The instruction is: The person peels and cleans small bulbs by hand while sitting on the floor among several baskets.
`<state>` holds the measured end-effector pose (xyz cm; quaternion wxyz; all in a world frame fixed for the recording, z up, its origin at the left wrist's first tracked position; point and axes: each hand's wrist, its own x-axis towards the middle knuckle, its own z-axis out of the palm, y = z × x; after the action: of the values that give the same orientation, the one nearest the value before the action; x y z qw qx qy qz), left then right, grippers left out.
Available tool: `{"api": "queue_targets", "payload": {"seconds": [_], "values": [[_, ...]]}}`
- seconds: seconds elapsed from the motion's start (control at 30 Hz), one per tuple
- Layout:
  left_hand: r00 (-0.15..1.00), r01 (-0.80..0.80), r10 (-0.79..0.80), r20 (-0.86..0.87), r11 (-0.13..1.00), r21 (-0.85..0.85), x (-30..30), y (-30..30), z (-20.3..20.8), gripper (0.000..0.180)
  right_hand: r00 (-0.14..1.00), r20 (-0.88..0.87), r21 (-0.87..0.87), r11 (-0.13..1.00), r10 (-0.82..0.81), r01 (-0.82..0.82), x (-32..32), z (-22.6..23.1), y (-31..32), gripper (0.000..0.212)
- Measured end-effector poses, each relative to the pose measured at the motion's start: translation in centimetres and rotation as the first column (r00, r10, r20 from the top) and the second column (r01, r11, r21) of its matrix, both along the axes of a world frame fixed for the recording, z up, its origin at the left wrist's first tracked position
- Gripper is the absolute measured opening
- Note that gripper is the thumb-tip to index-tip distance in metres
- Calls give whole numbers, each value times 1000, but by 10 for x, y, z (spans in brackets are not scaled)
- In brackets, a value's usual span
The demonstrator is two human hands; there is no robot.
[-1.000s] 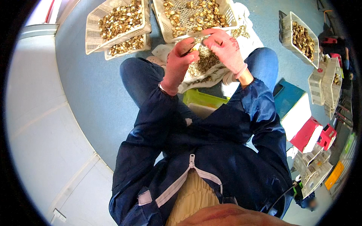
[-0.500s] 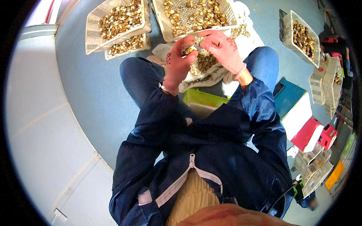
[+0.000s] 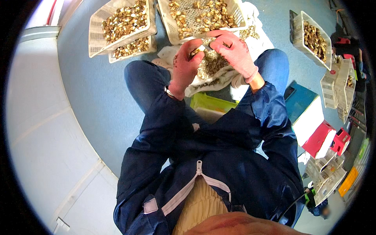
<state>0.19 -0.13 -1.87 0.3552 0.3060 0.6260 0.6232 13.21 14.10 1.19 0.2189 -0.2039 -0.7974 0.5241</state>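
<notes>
Both my hands wear pink gloves and meet over a heap of small tan and gold pieces. The heap lies on a white cloth between my knees. My left hand is curled, its fingertips pinching some of the small pieces. My right hand reaches in from the right and pinches the same small cluster where the two hands touch. Just beyond the hands stands a white mesh basket half filled with the same pieces.
Two stacked white baskets of pieces sit at the far left on the blue floor. Another filled basket stands at the right, with empty baskets, a blue-and-white box and red boxes. A green bin sits under my legs.
My hands have drawn together and risen a little above the heap. The left hand, which held a piece apart from the right, now touches the right hand's fingertips.
</notes>
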Motion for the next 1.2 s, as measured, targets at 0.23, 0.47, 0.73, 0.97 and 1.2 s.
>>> {"api": "queue_targets", "payload": {"seconds": [0.23, 0.47, 0.73, 0.97, 1.2], "values": [[902, 49, -92, 423, 993, 111, 0, -5, 4, 29, 998, -62, -65, 998, 10, -14, 0, 1, 4, 21], [840, 101, -145, 523, 989, 111, -5, -3, 5, 35, 997, -59, -20, 999, -46, 45, -1, -2, 10, 14], [859, 16, -44, 511, 998, 60, -38, -11, 28, 35, 975, 45, -59, 974, -217, 219, 6, 1, 16, 19], [868, -446, 405, -288, 890, -94, -232, -5, 54, 58, 985, 89, -44, 987, -148, 152, 6, 11, 6, 21], [948, 258, -300, -104, 920, -294, -242, 84, -44, 35, 929, 125, -201, 908, -348, 367, 14, 26, 18, 19]]}}
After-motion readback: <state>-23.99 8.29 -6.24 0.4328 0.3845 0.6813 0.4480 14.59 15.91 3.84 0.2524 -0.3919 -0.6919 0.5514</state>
